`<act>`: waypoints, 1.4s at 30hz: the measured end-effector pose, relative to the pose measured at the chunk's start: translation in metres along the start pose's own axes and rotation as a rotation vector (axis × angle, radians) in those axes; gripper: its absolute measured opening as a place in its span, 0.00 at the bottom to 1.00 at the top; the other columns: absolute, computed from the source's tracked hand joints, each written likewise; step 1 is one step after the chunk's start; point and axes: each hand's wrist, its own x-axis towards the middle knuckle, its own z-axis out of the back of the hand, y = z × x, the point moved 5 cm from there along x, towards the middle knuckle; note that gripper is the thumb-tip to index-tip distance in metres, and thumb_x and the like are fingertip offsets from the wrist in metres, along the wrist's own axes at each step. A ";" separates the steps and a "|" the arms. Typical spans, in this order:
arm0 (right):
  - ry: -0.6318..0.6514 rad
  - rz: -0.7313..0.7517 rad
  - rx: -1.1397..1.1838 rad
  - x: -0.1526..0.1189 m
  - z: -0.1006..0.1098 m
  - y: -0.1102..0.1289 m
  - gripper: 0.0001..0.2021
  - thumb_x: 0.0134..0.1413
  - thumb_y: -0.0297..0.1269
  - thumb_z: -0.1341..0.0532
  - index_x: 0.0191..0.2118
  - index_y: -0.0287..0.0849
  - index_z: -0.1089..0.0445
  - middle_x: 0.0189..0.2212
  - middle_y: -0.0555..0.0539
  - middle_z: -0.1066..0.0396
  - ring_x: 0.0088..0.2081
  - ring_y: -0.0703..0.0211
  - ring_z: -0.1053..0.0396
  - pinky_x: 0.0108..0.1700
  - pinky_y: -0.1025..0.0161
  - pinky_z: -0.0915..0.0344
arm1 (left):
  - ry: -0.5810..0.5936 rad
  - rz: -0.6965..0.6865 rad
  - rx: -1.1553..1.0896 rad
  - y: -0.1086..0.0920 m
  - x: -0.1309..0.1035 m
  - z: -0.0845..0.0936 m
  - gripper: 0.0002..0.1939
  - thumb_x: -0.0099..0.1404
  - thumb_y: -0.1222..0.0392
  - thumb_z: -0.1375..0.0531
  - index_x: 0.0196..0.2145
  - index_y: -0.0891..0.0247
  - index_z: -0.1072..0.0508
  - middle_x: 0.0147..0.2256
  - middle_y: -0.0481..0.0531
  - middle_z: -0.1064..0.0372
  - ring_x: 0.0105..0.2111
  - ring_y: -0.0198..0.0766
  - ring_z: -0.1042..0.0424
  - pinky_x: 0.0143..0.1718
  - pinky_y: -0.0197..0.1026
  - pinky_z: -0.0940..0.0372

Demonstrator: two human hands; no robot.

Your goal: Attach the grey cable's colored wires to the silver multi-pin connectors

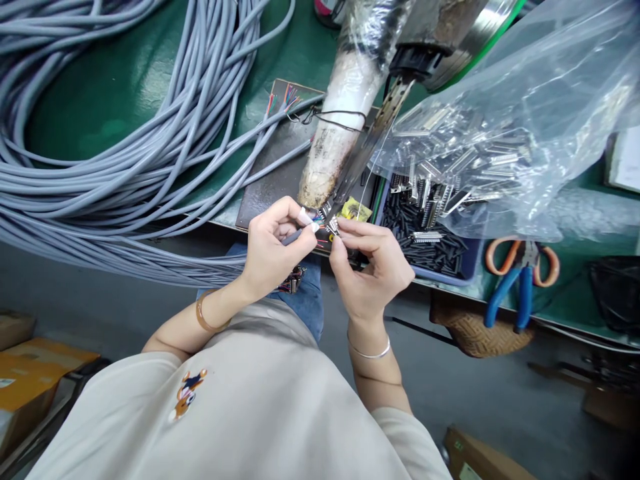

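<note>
Near the bench's front edge, my left hand (277,247) pinches the end of a grey cable with thin coloured wires fanned out at its tip. White wraps cover the thumb and a fingertip of that hand. My right hand (373,263) is closed on a small metal connector (332,225), held against the wire ends. Just above the fingers, the tip of a soldering iron (367,150) and a thin solder wire (373,170) come down to the connector. Beside the iron is a scorched white tube (333,133) wrapped in plastic.
Grey cables (175,160) cover the left. At right are a blue tray (463,272) of black sleeves and connectors, a plastic bag (545,87) of connectors, orange-handled scissors (547,267) and blue-handled pliers (525,297). A dark board (257,193) lies under the work.
</note>
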 end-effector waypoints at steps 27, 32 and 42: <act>-0.108 -0.035 -0.019 -0.012 0.016 -0.007 0.03 0.65 0.32 0.37 0.42 0.45 0.26 0.31 0.53 0.21 0.29 0.61 0.21 0.29 0.64 0.23 | 0.051 0.087 -0.031 0.004 -0.002 0.000 0.07 0.51 0.68 0.36 0.26 0.64 0.33 0.28 0.46 0.30 0.21 0.23 0.38 0.22 0.29 0.44; -0.409 0.004 0.078 -0.013 0.031 -0.007 0.11 0.69 0.39 0.40 0.53 0.53 0.30 0.25 0.56 0.28 0.15 0.67 0.35 0.23 0.63 0.25 | 0.055 0.110 -0.056 0.006 -0.005 0.001 0.07 0.51 0.67 0.35 0.26 0.64 0.31 0.29 0.47 0.29 0.24 0.25 0.33 0.24 0.28 0.40; 0.039 0.050 -0.059 -0.014 0.003 0.006 0.09 0.59 0.24 0.34 0.40 0.44 0.29 0.43 0.47 0.17 0.44 0.60 0.18 0.46 0.65 0.21 | 0.054 0.086 -0.085 0.004 -0.005 0.002 0.07 0.51 0.69 0.36 0.26 0.63 0.32 0.26 0.44 0.32 0.22 0.24 0.36 0.23 0.28 0.40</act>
